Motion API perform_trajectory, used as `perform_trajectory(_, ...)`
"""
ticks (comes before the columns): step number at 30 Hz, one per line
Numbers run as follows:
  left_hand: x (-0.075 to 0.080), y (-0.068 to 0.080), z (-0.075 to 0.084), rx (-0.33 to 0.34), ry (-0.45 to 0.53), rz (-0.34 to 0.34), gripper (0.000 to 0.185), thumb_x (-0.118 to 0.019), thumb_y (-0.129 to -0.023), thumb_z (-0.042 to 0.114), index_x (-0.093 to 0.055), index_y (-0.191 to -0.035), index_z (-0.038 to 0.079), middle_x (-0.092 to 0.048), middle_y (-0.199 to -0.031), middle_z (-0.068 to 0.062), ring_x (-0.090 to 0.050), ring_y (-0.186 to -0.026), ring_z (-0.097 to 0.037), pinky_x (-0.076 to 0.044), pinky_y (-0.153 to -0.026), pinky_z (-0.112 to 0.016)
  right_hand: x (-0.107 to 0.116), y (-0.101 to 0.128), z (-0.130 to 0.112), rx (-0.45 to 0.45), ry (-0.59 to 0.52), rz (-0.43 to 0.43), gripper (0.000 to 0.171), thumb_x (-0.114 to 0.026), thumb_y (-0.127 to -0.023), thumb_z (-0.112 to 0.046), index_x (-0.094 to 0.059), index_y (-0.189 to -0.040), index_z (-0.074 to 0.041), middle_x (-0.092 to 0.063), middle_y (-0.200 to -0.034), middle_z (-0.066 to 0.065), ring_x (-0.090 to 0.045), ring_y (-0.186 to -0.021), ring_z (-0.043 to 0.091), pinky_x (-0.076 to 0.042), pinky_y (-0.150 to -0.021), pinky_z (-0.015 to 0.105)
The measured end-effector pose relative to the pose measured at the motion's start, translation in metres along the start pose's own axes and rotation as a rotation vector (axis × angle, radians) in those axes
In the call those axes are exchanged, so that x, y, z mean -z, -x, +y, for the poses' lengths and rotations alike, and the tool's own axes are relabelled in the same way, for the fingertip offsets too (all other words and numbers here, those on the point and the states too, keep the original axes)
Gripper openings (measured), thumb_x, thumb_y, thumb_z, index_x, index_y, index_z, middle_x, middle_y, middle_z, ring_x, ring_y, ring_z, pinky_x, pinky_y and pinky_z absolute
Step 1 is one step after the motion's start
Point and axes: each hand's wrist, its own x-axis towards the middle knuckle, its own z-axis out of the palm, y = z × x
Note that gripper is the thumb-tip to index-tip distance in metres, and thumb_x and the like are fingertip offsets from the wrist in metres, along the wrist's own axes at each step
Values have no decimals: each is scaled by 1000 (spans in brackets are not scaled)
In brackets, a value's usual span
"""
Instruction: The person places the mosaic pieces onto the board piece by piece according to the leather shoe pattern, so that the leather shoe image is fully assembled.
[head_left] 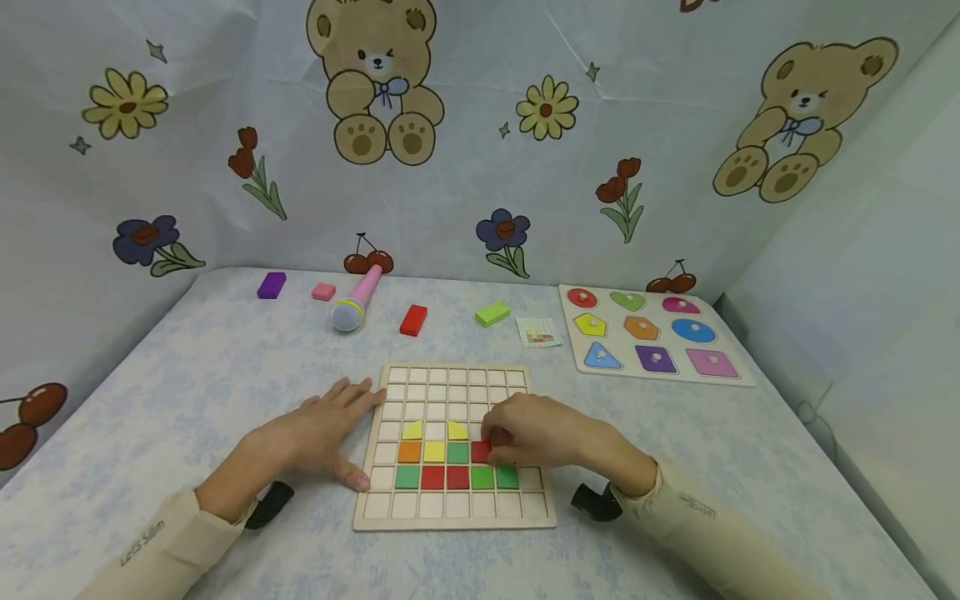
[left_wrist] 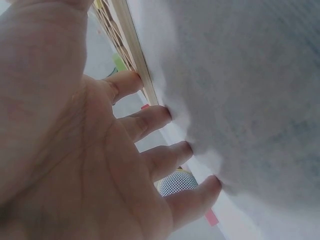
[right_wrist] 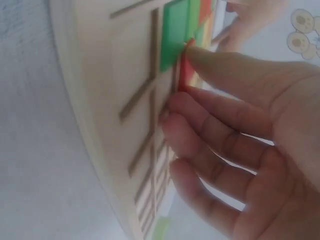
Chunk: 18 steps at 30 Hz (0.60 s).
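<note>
Grid board (head_left: 375, 521) lies nearest on the table (head_left: 187, 375). Right hand (head_left: 543, 437) pinches a red tile (head_left: 480, 452) between thumb and fingertips, tilted at a cell in the middle row, right of a green tile (head_left: 457, 452). Left hand (head_left: 318, 433) lies flat, fingers spread, thumb against the board's left edge. Judgement: a dozen-odd cells filled; most are empty. Beyond: pattern card (head_left: 539, 332), loose blocks, toy microphone (head_left: 354, 302), shape puzzle (head_left: 651, 340).
</note>
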Motion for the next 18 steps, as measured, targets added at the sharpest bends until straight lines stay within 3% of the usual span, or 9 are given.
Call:
perform_trajectory(7,-1,0,1,-1,-4,-2,124,-83,-63,63,-24,-160,14,-17,-166,-21,-10,-151,-50,-17,-114,-74,11,29,20,-56,-22,38,17,-74,-92,-22,-74,-108,-15,-66,-89,-12,-58,-80,4,-50,-70,21)
perform_trajectory(13,0,0,1,1,-5,-6,124,-83,-63,63,-24,-160,14,-16,-166,-21,-10,-151,-50,-17,-114,-74,22,60,45,-293,-77,17,37,-83,-83,-24,-70,-116,-15,-67,-101,-5,-60,-91,15,-55,-73,27)
perform_trajectory(18,0,-1,1,-4,-17,6,124,-84,-62,64,-25,-160,13,-18,-166,-21,-11,-150,-51,-19,-113,-75,25,78,59,-440,-60,-17,40,-88,-76,-27,-68,-108,-16,-63,-98,-4,-58,-89,16,-53,-76,32)
